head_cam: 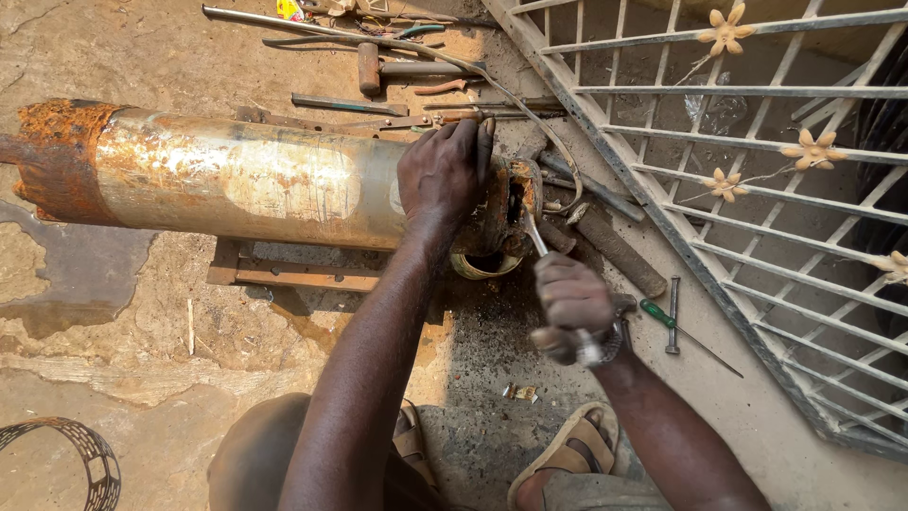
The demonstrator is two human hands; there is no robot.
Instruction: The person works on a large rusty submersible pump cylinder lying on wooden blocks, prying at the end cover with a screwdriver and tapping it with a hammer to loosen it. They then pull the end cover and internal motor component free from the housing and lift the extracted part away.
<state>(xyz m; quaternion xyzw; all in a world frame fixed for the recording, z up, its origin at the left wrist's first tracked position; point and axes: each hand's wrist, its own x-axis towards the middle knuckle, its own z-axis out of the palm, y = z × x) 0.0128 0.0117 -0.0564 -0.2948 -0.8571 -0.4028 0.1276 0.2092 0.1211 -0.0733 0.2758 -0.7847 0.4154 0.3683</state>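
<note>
A long rusty steel cylinder [227,175] lies across a metal frame [293,274] on the ground. My left hand [443,175] rests palm-down over the cylinder's right end, fingers spread on top. My right hand [572,303] is closed around the handle of a metal wrench [535,232], whose head reaches up into the rusty end fitting [515,194] of the cylinder. The right hand is slightly blurred.
A hammer [378,68], rods and flat bars lie on the ground behind the cylinder. A green-handled screwdriver [667,320] and a bolt [672,314] lie right of my hand. A white metal gate [757,189] with flower ornaments lies at right. A perforated metal band [85,454] sits bottom left.
</note>
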